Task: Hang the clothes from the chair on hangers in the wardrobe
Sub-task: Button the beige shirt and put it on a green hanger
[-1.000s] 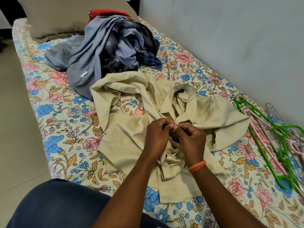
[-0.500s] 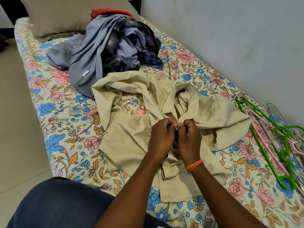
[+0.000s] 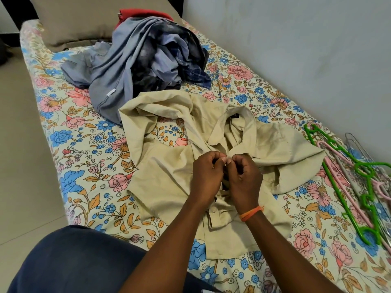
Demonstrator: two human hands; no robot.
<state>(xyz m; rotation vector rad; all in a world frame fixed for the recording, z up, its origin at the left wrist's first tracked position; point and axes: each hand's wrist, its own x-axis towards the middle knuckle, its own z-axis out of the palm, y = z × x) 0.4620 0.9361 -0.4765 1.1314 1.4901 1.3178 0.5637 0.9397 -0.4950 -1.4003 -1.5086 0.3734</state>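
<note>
Both hands, left hand point(image 3: 206, 174) and right hand point(image 3: 244, 176), pinch the beige shirt point(image 3: 169, 166) placket just below its collar; the shirt's length runs six-to-twelve o'clock on the bed point(image 3: 84, 155), hangers point(image 3: 364, 187) at three o'clock, nearer the right.

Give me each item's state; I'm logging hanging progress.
beige shirt: spread on bed, crumpled, placket pinched near collar.
left hand: pinching shirt.
right hand: pinching shirt.
clothes pile: heaped, unhung.
hangers: lying loose, unused.
pillow: flat at bedhead.
</note>
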